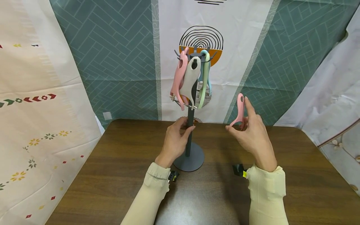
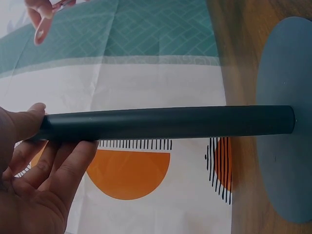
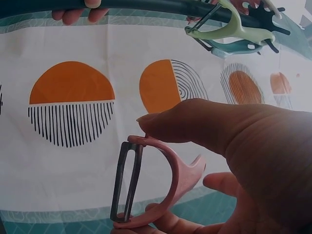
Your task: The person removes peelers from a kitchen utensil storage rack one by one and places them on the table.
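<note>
My left hand [image 1: 175,140] grips the dark post [image 2: 170,122] of an upright stand, partway up between its round base [image 1: 194,159] and the hooks on top. In my right hand [image 1: 254,136] is a pink peeler [image 1: 240,107], pinched by the two ends of its head, its handle pointing up. The right wrist view shows its metal blade [image 3: 127,180] between thumb and fingers. Several peelers hang from the hooks: a pink peeler [image 1: 180,75] at left, a white peeler [image 1: 191,73] in front, a green peeler [image 1: 204,81] at right, with a blue one [image 1: 209,82] partly hidden behind it.
The stand is on a brown wooden table [image 1: 126,187]. Behind the table hangs a patterned cloth [image 1: 123,62], with another cloth [image 1: 42,125] at left and a pale one [image 1: 323,87] at right. Bare hooks [image 1: 214,54] stick out at the right of the stand's top.
</note>
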A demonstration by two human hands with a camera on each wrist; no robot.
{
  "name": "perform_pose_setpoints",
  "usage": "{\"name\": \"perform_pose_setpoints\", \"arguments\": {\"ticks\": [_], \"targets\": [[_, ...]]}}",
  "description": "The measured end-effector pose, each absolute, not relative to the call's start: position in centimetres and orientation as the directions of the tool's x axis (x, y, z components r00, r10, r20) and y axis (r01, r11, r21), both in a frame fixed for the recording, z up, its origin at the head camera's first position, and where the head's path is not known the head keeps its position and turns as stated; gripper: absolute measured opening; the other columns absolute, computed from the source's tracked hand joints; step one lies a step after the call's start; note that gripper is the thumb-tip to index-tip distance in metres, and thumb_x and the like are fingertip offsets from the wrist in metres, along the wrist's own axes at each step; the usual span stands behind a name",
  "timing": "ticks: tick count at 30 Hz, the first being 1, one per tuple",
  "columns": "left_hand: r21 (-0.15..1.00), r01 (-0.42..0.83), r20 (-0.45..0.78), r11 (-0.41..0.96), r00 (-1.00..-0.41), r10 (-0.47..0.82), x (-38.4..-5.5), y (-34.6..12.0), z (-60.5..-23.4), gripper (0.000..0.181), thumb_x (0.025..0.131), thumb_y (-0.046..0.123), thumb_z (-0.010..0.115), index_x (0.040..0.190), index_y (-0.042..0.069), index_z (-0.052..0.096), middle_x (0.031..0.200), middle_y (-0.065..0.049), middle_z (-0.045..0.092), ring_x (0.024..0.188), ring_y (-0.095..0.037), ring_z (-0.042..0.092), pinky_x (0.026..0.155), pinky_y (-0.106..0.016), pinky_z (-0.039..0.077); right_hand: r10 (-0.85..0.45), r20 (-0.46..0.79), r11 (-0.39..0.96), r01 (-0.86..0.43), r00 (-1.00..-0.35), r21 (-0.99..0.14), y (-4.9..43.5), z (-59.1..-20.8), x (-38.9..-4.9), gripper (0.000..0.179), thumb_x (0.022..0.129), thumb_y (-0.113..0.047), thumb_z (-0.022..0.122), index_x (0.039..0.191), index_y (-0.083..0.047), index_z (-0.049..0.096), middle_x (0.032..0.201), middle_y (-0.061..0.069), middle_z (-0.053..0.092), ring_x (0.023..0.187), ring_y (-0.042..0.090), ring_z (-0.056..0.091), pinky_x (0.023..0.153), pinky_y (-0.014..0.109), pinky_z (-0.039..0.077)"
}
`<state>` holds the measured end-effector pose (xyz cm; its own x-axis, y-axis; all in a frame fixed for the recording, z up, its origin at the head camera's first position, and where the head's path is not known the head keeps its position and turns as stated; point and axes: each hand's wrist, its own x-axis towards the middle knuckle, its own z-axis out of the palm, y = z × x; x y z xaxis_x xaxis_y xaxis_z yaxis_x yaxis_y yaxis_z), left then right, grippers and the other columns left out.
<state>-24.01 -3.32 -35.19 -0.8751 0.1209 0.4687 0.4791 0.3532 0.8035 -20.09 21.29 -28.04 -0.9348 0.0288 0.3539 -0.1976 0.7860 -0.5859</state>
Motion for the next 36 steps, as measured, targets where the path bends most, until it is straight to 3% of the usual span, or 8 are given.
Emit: {"name": "perform_pose_setpoints", "arguments": {"ticks": [24,36], "targets": [[0.801,0.479,0.472,0.359,-0.874,0.115,-24.02,-3.27,-35.25,0.019,0.098,0.016,0.07,0.116,0.01,0.067,0.104,-0.007,0.072,0.097,-0.021,0.07,0.084,-0.038,0.062,0.023,0.297,0.792,-0.164,-0.954,-0.588,21.5,-28.34,-20.55,0.106,0.088,-0.033,0.078,0.166,-0.02,0.007,0.107,0.021,0.055,0.102,0.031,0.048,0.074,0.037,0.039],[0.793,0.484,0.475,0.369,-0.872,0.121,-23.94,-3.32,-35.06,0.02,0.099,0.019,0.069,0.116,0.009,0.067,0.103,-0.007,0.072,0.097,-0.021,0.07,0.084,-0.037,0.062,0.028,0.291,0.797,-0.155,-0.956,-0.584,21.54,-28.51,-20.83,0.106,0.088,-0.033,0.078,0.166,-0.018,0.008,0.1,0.019,0.056,0.1,0.03,0.047,0.075,0.037,0.038]]}}
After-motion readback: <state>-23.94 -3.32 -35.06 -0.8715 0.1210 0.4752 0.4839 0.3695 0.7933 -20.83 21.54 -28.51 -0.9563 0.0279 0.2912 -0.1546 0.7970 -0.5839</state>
